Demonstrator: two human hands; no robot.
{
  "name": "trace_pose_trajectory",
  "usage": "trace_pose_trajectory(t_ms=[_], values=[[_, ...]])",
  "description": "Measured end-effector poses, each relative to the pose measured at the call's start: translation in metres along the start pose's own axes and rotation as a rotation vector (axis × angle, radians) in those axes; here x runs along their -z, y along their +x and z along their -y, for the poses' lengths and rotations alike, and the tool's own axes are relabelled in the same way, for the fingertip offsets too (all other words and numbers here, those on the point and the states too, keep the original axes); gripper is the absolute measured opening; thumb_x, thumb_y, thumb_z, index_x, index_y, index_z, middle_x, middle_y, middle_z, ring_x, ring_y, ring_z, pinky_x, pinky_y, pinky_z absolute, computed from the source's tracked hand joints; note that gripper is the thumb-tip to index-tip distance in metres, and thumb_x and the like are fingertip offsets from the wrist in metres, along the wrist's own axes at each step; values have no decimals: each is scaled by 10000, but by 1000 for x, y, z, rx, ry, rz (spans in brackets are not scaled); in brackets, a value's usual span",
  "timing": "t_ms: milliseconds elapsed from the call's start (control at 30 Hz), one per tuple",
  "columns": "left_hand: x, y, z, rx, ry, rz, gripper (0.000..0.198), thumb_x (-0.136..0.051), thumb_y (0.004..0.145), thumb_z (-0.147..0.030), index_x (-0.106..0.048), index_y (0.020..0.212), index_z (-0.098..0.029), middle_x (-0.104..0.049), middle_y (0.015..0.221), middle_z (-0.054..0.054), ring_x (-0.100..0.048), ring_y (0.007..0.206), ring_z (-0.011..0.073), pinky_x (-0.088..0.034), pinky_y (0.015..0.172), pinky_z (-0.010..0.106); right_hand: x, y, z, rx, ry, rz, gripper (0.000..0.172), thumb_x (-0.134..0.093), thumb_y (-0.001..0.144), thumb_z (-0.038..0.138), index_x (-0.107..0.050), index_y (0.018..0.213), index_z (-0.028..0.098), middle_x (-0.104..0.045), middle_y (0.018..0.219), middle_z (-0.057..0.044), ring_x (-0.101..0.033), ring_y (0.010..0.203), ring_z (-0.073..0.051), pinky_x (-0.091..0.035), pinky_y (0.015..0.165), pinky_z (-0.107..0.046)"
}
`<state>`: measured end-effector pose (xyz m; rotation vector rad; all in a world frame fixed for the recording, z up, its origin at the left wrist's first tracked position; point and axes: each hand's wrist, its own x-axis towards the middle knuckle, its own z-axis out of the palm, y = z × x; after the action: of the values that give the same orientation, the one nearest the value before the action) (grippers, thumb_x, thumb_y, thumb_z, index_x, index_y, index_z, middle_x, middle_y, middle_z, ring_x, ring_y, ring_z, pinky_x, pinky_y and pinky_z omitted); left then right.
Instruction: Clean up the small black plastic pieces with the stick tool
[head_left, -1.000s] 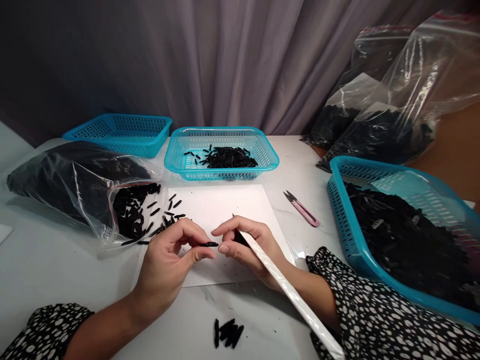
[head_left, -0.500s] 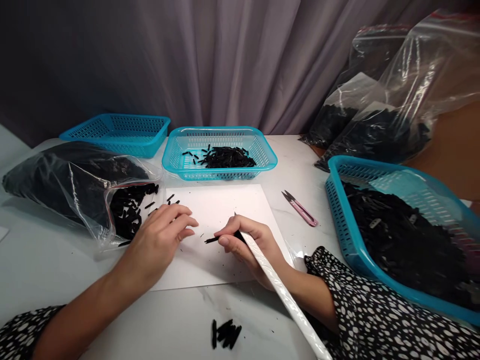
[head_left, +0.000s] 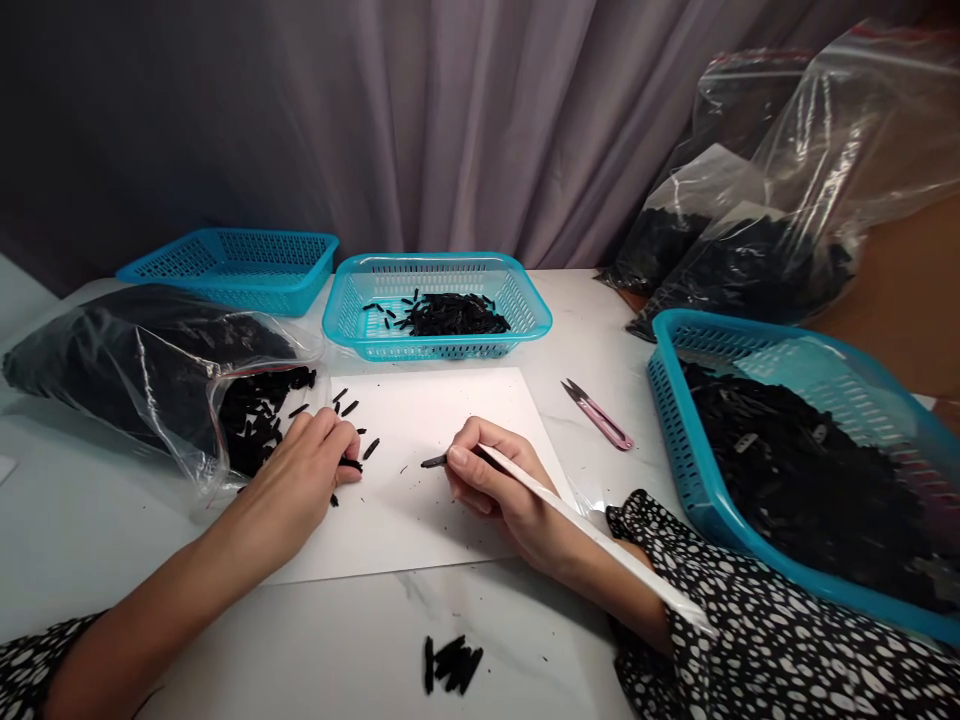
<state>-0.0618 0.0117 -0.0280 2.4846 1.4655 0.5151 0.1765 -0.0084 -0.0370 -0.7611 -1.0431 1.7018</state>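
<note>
My left hand (head_left: 304,470) is closed at the left of a white paper sheet (head_left: 405,535), its fingertips pinching a small black strip (head_left: 349,463). Several similar strips lie loose around those fingers, by the mouth of a clear plastic bag (head_left: 169,345) full of them. Over the middle of the paper, my right hand (head_left: 502,480) is closed. A long white-wrapped stick (head_left: 577,520) rests in it and slants back over the forearm; its tip is hidden. A thin dark piece (head_left: 433,462) juts out from between that thumb and forefinger.
Behind the paper stands a blue basket (head_left: 439,345) with black strips, beside another blue basket (head_left: 225,290). Pink thread snips (head_left: 600,415) lie to the right. A fuller blue basket (head_left: 675,440) and plastic bags (head_left: 757,250) occupy the right side. Several strips (head_left: 454,665) lie near the front.
My left hand has moved slightly left and down and closed on a black strip. The right hand has shifted a little right, and its white-wrapped stick now lies flatter over the forearm.
</note>
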Motion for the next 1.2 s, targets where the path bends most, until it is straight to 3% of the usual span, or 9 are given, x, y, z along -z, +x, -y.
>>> trace_pose_trajectory(t_ms=[167, 333, 467, 567, 667, 867, 967, 1100, 1200], values=[[0, 3, -6, 22, -58, -63, 161, -464, 853, -106, -488, 767, -241, -513, 771, 12, -450, 764, 220, -469, 656, 309, -1, 0, 1, 0, 4, -1, 306, -710, 865, 405, -541, 723, 192, -507, 586, 48, -295, 475, -73, -190, 432, -224], [13, 6, -19, 193, -286, -174, 127, -471, 884, -169, -566, 831, -236, -585, 847, 27, -603, 803, 201, -530, 725, 320, -1, 0, 0, -3, -14, -7, 317, -707, 861, 425, -532, 727, 197, -502, 586, 51, -293, 470, -76, -182, 428, -224], [17, 5, -40, 334, -729, -22, 139, -537, 910, -271, -612, 1022, -236, -677, 757, 11, -579, 623, 157, -422, 558, 267, 0, 1, -1, 20, -56, 0, 328, -700, 866, 448, -531, 736, 199, -497, 586, 55, -296, 469, -78, -197, 435, -230], [11, 3, -58, 532, -1124, 130, 157, -623, 865, -333, -689, 903, -195, -680, 773, 40, -508, 591, 127, -356, 514, 243, -1, 1, 1, 57, -164, 19, 355, -706, 859, 486, -536, 730, 202, -473, 570, 63, -322, 485, -88, -243, 459, -239], [7, 1, -71, 650, -1312, 247, 270, -654, 871, -430, -728, 837, -173, -692, 822, 55, -481, 620, 104, -347, 549, 223, -1, 2, 2, 99, -288, 54, 363, -702, 862, 508, -564, 730, 199, -500, 586, 48, -385, 530, -108, -314, 514, -259], [7, -1, -76, 710, -1444, 330, 323, -695, 865, -482, -730, 804, -167, -686, 799, 31, -425, 596, 74, -317, 560, 196, 0, 4, 0, 107, -352, 89, 312, -684, 887, 465, -587, 740, 207, -549, 643, 19, -455, 590, -136, -382, 603, -311], [6, -2, -74, 707, -1461, 318, 330, -729, 844, -479, -702, 775, -158, -669, 737, 6, -329, 536, 52, -297, 555, 187, 1, 3, -2, 133, -345, 26, 275, -669, 898, 478, -649, 888, 204, -496, 628, 41, -428, 563, -129, -355, 565, -295], [4, -3, -71, 743, -1474, 241, 343, -751, 822, -488, -687, 787, -153, -652, 718, -5, -299, 528, 52, -273, 530, 182, 2, 1, -1, 180, -357, -81, 430, -432, 1017, 520, -701, 1054, 186, -380, 547, 68, -310, 495, -122, -275, 508, -286], [3, -4, -69, 781, -1477, 209, 327, -767, 809, -466, -673, 791, -153, -647, 733, -1, -338, 558, 64, -268, 521, 184, 2, -2, 1, 192, -360, -35, 571, -304, 1044, 543, -734, 1139, 180, -333, 516, 71, -276, 481, -128, -262, 516, -296]])
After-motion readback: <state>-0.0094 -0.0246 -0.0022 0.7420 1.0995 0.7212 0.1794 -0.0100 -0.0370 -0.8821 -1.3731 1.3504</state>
